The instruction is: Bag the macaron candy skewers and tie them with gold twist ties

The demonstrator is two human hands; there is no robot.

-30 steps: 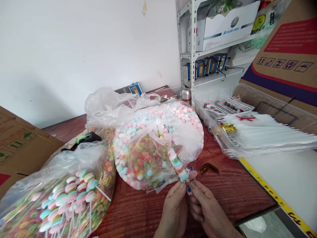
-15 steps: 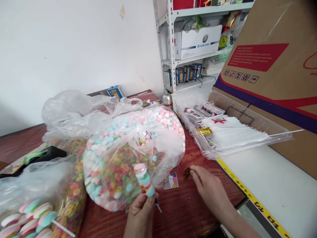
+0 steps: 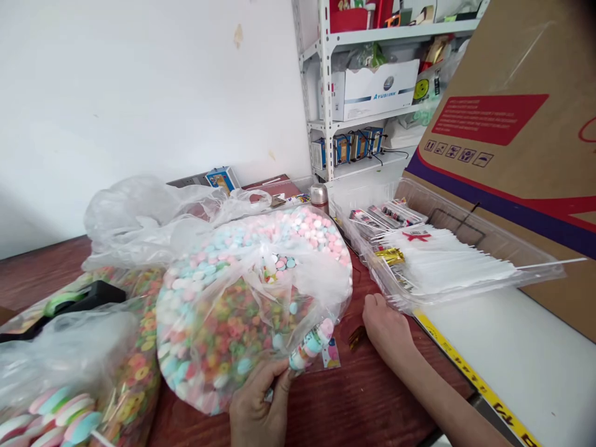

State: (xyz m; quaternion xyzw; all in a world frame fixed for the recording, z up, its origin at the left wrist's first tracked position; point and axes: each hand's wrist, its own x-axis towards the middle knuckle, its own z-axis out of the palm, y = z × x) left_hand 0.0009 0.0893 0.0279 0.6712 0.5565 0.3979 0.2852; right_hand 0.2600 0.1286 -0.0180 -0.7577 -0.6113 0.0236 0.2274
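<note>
My left hand (image 3: pixel 259 400) pinches the lower end of a pastel candy skewer (image 3: pixel 311 344) in clear wrapping, tilted up to the right over the table. Behind it lies a large round, clear-covered container of pink, white and blue candies (image 3: pixel 179 316), with a plastic bag of colourful ring candies (image 3: pixel 233 323) on top. My right hand (image 3: pixel 387 324) rests low over the table, its fingers curled in; whatever they pinch is hidden. Just left of it lie gold twist ties (image 3: pixel 356 337). A small printed card (image 3: pixel 331 354) shows beyond the skewer.
A clear plastic tray (image 3: pixel 535 273) at the right holds white paper sticks (image 3: pixel 456 261) and more gold ties (image 3: pixel 390 256). Bagged candies (image 3: pixel 60 413) and a black-and-green tool (image 3: pixel 88 298) lie at the left. A large cardboard box (image 3: pixel 512 74) stands behind the tray.
The candy skewer has tipped from leaning left to leaning right in my left hand. My right hand has moved off the gold ties, slightly up and right, and they stay on the table.
</note>
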